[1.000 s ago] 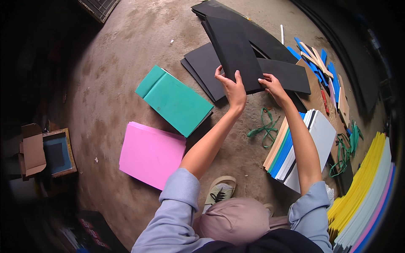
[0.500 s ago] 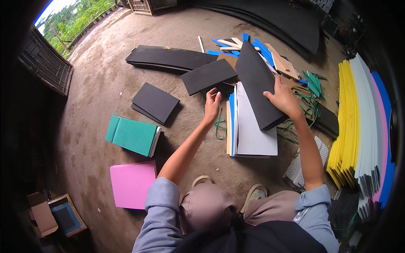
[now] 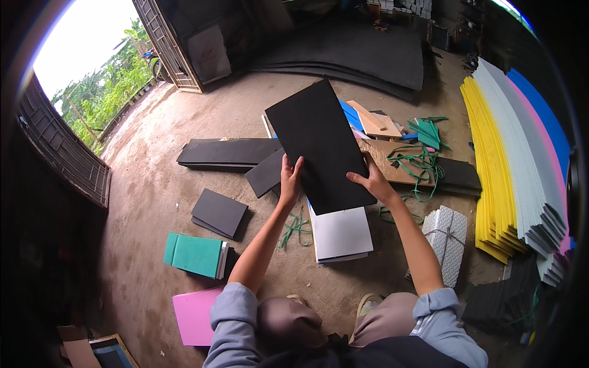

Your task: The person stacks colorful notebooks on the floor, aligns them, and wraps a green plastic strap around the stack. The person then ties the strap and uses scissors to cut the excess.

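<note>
A black rectangular foam sheet (image 3: 316, 144) is held up in front of me, tilted; whether it is one sheet or more I cannot tell. My left hand (image 3: 291, 178) grips its left edge, and my right hand (image 3: 371, 181) its lower right edge, thumb on the face. Below it stands a stack of sheets with a white top (image 3: 342, 236), partly covered by the black sheet. Behind my left hand a smaller black piece (image 3: 265, 173) lies on a long black stack (image 3: 224, 151).
To the left on the floor are black sheets (image 3: 219, 212), a green stack (image 3: 195, 253) and a pink stack (image 3: 196, 316). Green straps (image 3: 420, 164) and wood offcuts lie beyond my right hand. Yellow sheets (image 3: 491, 178) and a tied white bundle (image 3: 446, 242) stand at right.
My left hand has come onto the black sheet, which my right hand alone held before. The sheet has swung left and now faces me. The view has tipped up toward the doorway.
</note>
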A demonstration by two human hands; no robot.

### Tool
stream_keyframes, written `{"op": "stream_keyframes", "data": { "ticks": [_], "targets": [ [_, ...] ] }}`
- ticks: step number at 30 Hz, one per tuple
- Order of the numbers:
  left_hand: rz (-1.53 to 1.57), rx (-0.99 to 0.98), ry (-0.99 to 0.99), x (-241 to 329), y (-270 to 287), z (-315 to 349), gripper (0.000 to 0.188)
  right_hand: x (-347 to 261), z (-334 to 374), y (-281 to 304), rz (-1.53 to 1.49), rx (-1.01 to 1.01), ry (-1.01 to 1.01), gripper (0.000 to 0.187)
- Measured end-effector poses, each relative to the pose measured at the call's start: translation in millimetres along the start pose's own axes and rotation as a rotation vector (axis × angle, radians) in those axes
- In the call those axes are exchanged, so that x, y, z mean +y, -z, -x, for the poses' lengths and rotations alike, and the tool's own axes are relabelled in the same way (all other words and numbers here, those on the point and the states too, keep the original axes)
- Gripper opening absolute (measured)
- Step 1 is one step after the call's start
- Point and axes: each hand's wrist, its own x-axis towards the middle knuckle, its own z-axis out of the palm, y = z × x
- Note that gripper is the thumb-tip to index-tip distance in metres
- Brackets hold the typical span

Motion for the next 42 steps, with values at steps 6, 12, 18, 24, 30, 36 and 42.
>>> {"op": "stream_keyframes", "data": {
  "ticks": [6, 12, 18, 24, 30, 36, 42],
  "targets": [
    [-0.214, -0.021, -0.289, 21.2, -43.9, 8.4, 0.044, 4.3, -11.5, 16.4, -0.137, 0.099, 0.023, 0.051],
    [-0.56, 0.031, -0.359, -11.9, -21.2, 31.4, 0.049, 44.5, -5.3, -4.9, -0.126, 0.095, 0.133, 0.059],
    [-0.589, -0.01, -0.286, -10.6, -20.5, 25.8, 0.053, 49.9, -14.3, -5.4, -0.036, 0.104, 0.157, 0.064],
    [-0.2, 0.057, 0.104, 10.6, -45.2, 45.4, 0.052, 50.2, 3.4, -10.5, 0.194, 0.282, -0.057, 0.06],
    [-0.899, 0.25, 0.559, -43.0, -31.6, 94.8, 0.049, 106.1, 48.3, -31.3, 0.5, 0.283, -0.238, 0.054],
    [-0.469, 0.185, 0.355, -81.8, 0.8, 99.9, 0.052, 120.9, 53.7, -51.3, 0.663, 0.279, -0.346, 0.05],
    [-0.532, 0.169, 0.344, -79.3, -16.0, 99.7, 0.058, 129.0, 59.9, -48.9, 0.69, 0.312, -0.354, 0.05]
  ]
}}
